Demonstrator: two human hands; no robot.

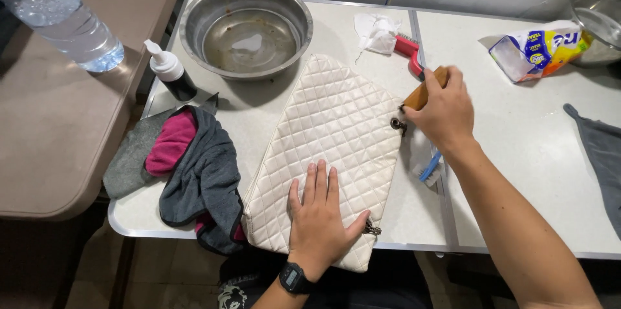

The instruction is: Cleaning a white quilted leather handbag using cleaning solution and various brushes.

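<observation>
Left hand (320,215): fingers spread flat on the cream quilted leather bag (323,147).
Right hand (443,112): fingers pinching a wooden-handled brush (424,92) at the bag's edge.
Beyond the fingers: round steel basin (246,28).

**Two hands on a quilted white bag**

The left hand (320,215) lies flat, fingers spread, on the near end of the quilted white bag (330,147). The right hand (440,112) grips a wooden-handled brush (424,92) at the bag's right edge, beside a metal ring. Just under its wrist lies a blue toothbrush (428,168). Left of the left hand sits a heap of grey and pink cloths (187,167); beyond both hands stands a steel basin (246,28).
</observation>
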